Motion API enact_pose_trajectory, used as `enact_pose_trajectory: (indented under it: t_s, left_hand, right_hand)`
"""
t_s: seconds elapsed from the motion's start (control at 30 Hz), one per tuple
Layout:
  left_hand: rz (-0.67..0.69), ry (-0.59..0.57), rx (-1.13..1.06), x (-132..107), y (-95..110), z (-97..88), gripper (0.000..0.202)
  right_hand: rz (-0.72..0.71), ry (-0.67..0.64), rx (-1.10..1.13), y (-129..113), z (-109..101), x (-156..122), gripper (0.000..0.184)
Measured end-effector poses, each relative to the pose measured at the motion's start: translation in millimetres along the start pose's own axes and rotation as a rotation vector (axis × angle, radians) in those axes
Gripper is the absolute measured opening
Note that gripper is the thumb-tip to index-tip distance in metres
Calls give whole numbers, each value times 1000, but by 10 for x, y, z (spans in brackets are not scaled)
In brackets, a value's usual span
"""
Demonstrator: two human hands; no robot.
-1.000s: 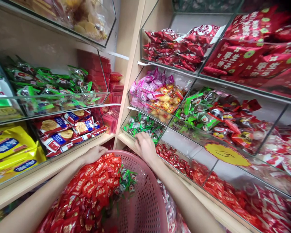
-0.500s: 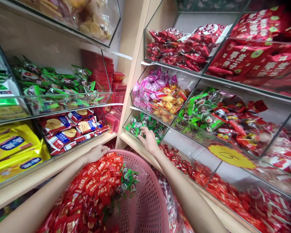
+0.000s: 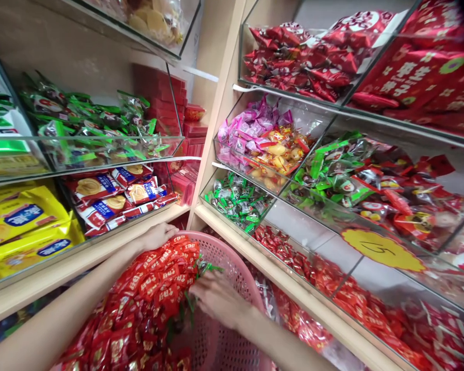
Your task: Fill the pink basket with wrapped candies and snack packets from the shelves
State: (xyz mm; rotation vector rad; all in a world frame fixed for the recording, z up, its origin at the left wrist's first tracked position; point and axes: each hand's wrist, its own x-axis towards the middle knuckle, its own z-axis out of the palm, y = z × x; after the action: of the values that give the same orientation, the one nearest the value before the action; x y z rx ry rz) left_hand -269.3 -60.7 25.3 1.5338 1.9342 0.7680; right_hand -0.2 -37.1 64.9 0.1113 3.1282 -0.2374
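Note:
A pink perforated plastic basket (image 3: 237,288) is full of red-wrapped candies (image 3: 154,293) on its left side, with a few green-wrapped candies (image 3: 208,267) near the middle. My left hand (image 3: 159,238) is closed over the basket's far left rim. Inside the basket is my right hand (image 3: 214,293), reaching down beside the red heap. Its fingers are blurred by motion and point at the green wrappers, so their grip does not show clearly. Beyond the basket, a low clear bin holds more green-wrapped candies (image 3: 237,201).
Shelves of clear bins meet in a corner. Pink and yellow candies (image 3: 266,144) lie above the green bin, and red candies (image 3: 344,293) fill bins to the right. A yellow price tag (image 3: 382,250) hangs there. Wafer packs (image 3: 119,196) and yellow packets (image 3: 27,226) sit at left.
My right hand has moved from the low bin of green-wrapped candies back and down into the basket. My left hand stays on the rim. The view has shifted slightly.

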Motion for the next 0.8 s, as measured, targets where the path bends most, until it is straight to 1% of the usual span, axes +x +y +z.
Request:
enact_pose_trajectory:
  t_s: [0.03, 0.1, 0.2, 0.3, 0.4, 0.57, 0.73, 0.8]
  left_hand:
    - [0, 2, -1, 1, -9, 2, 41]
    - [2, 3, -5, 4, -27, 7, 42]
    - [4, -4, -11, 11, -52, 14, 43]
    - [-3, 9, -31, 10, -50, 17, 43]
    - [1, 17, -43, -7, -4, 13, 42]
    - [-17, 3, -39, -40, 83, -1, 40]
    - [-57, -2, -49, -43, 72, 7, 40]
    - [-43, -1, -41, -38, 50, 9, 41]
  right_hand:
    - [-36, -41, -32, -44, 89, -18, 10]
    - [-96, -80, -70, -105, 232, -28, 9]
    - [-153, -92, -108, -159, 384, 11, 8]
    - [-175, -103, -121, -203, 489, 77, 8]
    - [-169, -109, -125, -250, 538, 128, 9]
    - [-127, -102, -127, -302, 534, 169, 14]
    - [-135, -76, -125, -330, 569, 199, 12]
    - [-142, -59, -135, -344, 581, 203, 11]
